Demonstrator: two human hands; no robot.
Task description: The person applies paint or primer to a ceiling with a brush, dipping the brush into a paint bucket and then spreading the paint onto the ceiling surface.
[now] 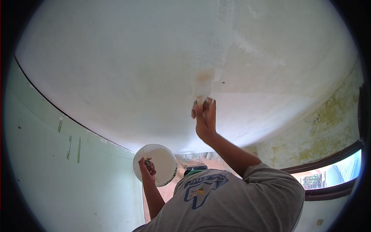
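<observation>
Faces a patchy pale wall (135, 58). Carries a white bucket (164, 160) low at left, left hand (149, 167) curled, apparently around its handle. Holds a blurred putty knife (205, 79) at the wall, fingers of right hand (205, 110) pinching its base. Could gouge the coating by over-angling the blade, or spill by tipping the bucket.

Bucket (165, 161) on the left, window (332, 173) (past the shirt (239, 197)) on the right.

Fisheye distortion bows the wall (69, 154) edges; corners vignette to black. Daylight glares at the window (328, 176) (right side). Motion blurs the right hand (205, 114).
</observation>
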